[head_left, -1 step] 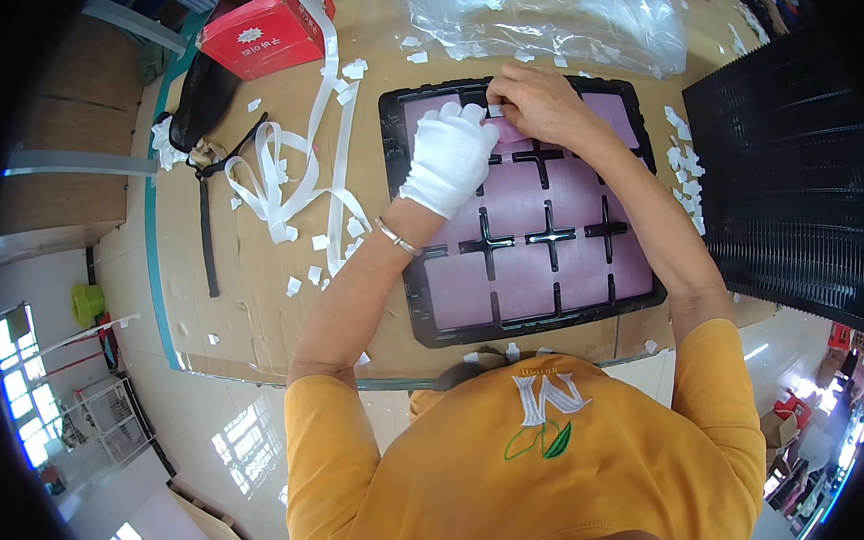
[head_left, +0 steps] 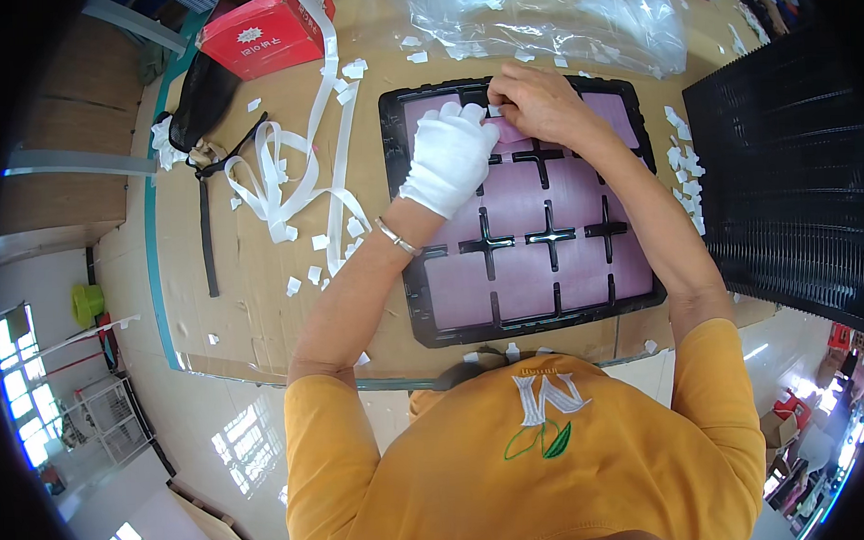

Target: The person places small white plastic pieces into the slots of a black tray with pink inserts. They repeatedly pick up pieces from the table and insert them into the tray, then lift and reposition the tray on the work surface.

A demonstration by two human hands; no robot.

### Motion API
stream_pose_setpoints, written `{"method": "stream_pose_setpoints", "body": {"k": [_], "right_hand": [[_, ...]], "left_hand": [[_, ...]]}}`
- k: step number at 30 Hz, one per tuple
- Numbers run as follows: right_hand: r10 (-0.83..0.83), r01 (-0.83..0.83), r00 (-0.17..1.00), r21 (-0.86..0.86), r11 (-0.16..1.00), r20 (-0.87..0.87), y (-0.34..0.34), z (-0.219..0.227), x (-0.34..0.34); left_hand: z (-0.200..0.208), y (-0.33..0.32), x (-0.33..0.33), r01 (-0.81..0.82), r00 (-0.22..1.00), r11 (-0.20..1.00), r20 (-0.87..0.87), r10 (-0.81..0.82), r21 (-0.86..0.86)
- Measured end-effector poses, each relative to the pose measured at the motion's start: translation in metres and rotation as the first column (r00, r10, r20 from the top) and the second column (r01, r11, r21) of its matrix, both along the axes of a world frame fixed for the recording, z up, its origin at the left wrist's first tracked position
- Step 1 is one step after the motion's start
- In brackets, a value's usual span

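As one left hand (head_left: 444,163), one right hand (head_left: 548,106) overlie one tray (head_left: 548,320) | fingers (head_left: 452,111) partly hidden | can't tell

white-gloved left hand (head_left: 450,160) is hiding part of the black tray (head_left: 420,304), right forearm (head_left: 638,182) is covering more, right hand (head_left: 547,106) is partly obscuring a small pink piece (head_left: 510,131), clear plastic (head_left: 547,18) is running off the upper edge, distant clutter (head_left: 789,412) is blurring

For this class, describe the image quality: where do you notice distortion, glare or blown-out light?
Head view: the near edge of the table bows, and the corners go black; head view, left: the windows are blown out, and a grid-like reflection glares off the floor; head view, centre and top: the black tray and clear plastic bag catch highlights.
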State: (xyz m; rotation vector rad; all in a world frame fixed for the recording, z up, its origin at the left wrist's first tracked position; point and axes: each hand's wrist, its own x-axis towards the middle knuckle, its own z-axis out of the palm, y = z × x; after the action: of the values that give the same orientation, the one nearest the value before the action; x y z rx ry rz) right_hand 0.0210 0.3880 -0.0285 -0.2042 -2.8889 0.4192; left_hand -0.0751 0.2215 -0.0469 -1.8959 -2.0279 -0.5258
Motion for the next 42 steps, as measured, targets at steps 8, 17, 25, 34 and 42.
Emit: {"method": "stream_pose_setpoints", "body": {"k": [8, 17, 25, 34, 42], "right_hand": [[-0.015, 0.019, 0.999, 0.103, 0.994, -0.039, 0.002, -0.011, -0.008], [0.011, 0.016, 0.989, 0.177, 0.984, -0.148, 0.001, -0.021, -0.008], [0.010, 0.001, 0.991, 0.077, 0.997, -0.132, 0.003, -0.020, -0.010], [0.120, -0.100, 0.956, 0.087, 0.991, -0.266, -0.004, -0.004, 0.013], [-0.404, 0.429, 0.734, -0.088, 0.899, -0.546, 0.059, 0.021, 0.089]], "left_hand": [[0.002, 0.000, 0.000, 0.001, 1.000, 1.000, 0.014, -0.001, -0.025], [0.000, 0.000, 0.000, -0.006, 1.000, 1.000, 0.004, 0.006, -0.028], [0.000, -0.001, -0.001, -0.023, 0.999, 0.999, 0.029, 0.025, -0.046], [-0.001, -0.001, -0.001, -0.017, 0.999, 1.000, 0.029, 0.018, -0.022], [0.003, 0.000, -0.004, -0.014, 0.999, 0.996, 0.030, 0.017, -0.088]]}}
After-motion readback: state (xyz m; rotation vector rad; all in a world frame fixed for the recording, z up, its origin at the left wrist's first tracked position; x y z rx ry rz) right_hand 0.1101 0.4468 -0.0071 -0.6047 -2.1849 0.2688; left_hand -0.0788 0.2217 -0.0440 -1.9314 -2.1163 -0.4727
